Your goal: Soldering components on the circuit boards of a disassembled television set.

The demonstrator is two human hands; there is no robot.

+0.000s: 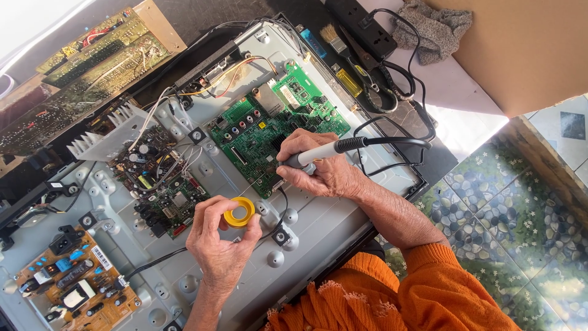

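- My right hand (pixel 324 168) is closed around a soldering iron (pixel 321 152), held like a pen, with the tip down on the green circuit board (pixel 275 125).
- My left hand (pixel 222 242) pinches a small yellow spool (pixel 239 212) between thumb and fingers, just beside the lower edge of that board.
- To do this well, I think the heel of the right hand should rest on the metal panel (pixel 318 224), so the tip stays steady on one point and does not slide to the parts near it.
- The right wrist is bent down, the forearm comes from the lower right in an orange sleeve (pixel 441 288); the left forearm rises from below.
- The black cord (pixel 392 142) of the iron loops to the right, toward a power strip (pixel 361 24).
- Further left are a dark board with a heat sink (pixel 153 178) and a brown board (pixel 70 285).
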